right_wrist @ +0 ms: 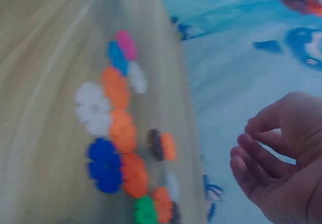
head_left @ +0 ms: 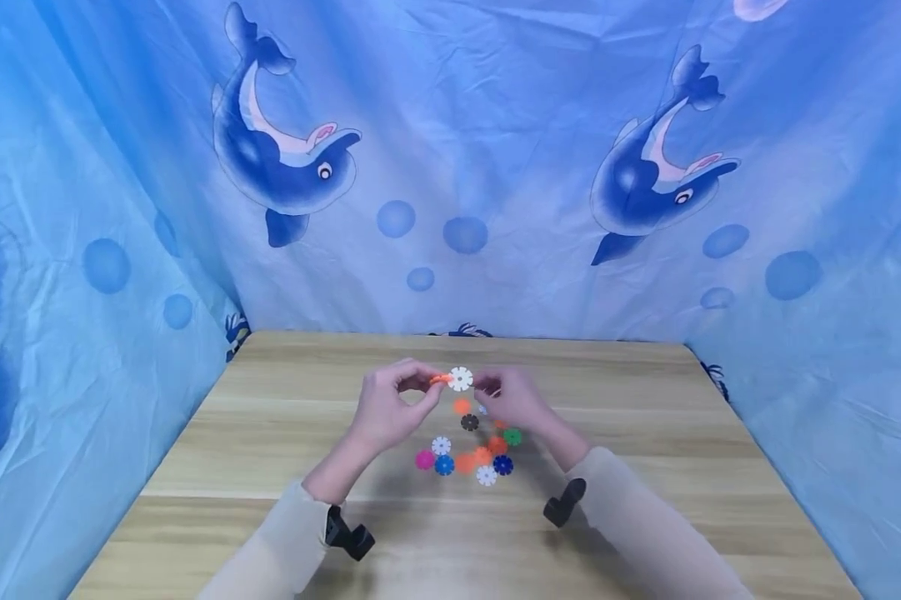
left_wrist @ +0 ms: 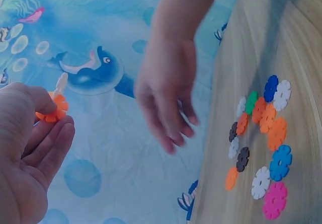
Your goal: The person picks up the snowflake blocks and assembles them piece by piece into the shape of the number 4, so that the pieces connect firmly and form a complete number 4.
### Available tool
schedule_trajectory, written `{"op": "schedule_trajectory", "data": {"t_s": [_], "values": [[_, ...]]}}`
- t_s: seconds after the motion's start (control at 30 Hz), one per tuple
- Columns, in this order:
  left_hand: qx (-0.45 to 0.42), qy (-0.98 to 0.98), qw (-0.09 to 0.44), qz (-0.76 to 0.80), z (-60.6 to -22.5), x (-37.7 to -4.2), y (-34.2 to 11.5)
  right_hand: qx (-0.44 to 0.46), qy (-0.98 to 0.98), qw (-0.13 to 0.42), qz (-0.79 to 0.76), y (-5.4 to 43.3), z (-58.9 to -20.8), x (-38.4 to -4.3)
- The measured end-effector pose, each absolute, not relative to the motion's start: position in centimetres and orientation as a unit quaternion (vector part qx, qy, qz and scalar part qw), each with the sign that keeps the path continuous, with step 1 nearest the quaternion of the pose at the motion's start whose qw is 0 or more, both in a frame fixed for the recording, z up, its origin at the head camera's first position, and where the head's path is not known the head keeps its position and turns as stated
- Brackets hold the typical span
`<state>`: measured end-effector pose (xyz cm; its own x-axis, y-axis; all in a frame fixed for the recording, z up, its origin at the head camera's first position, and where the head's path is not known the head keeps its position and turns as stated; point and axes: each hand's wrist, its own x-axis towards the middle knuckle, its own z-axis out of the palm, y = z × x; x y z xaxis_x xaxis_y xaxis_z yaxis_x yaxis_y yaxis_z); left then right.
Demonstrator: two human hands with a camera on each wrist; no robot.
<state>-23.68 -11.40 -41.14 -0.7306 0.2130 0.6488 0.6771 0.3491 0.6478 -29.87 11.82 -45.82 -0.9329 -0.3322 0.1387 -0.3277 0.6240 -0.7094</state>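
Between thumb and fingers, my left hand (head_left: 392, 406) pinches an orange notched plastic disc (left_wrist: 56, 108), a snowflake-shaped building piece. A white notched disc (head_left: 461, 379) is joined to it and stands at an angle to the orange one. Just to the right of the white disc is my right hand (head_left: 516, 398), blurred in the head view. In the right wrist view its fingers (right_wrist: 259, 161) are loosely bent with nothing between them, apart from the discs.
Several loose discs lie on the wooden table (head_left: 270, 467) below the hands, among them pink (left_wrist: 275, 200), light blue (left_wrist: 280, 162), green (head_left: 513, 437), dark blue (right_wrist: 104, 165) and black (head_left: 469, 422) ones. A dolphin-printed curtain (head_left: 495, 100) encloses the table's back and sides.
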Motion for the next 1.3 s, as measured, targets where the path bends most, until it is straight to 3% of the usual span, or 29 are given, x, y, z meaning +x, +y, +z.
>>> {"op": "schedule_trajectory", "data": {"t_s": [0.1, 0.5, 0.87, 1.1, 1.3], "values": [[-0.276, -0.790, 0.230, -0.497, -41.2, -23.4, -11.3, -0.207, 0.912, 0.022, -0.353, 10.7, -47.0, -30.2], [-0.279, -0.780, 0.212, -0.518, -40.8, -22.5, -10.0, -0.233, 0.953, 0.013, -0.194, 7.6, -49.5, -31.0], [-0.276, -0.777, 0.230, -0.517, -41.3, -22.7, -10.7, -0.186, 0.959, 0.014, -0.212, 7.6, -50.3, -31.9], [-0.271, -0.778, 0.223, -0.520, -41.6, -23.2, -11.2, -0.153, 0.944, 0.045, -0.289, 8.6, -49.8, -32.6], [-0.265, -0.780, 0.223, -0.520, -41.7, -23.7, -11.3, -0.184, 0.920, 0.011, -0.346, 9.8, -49.0, -32.4]]}}
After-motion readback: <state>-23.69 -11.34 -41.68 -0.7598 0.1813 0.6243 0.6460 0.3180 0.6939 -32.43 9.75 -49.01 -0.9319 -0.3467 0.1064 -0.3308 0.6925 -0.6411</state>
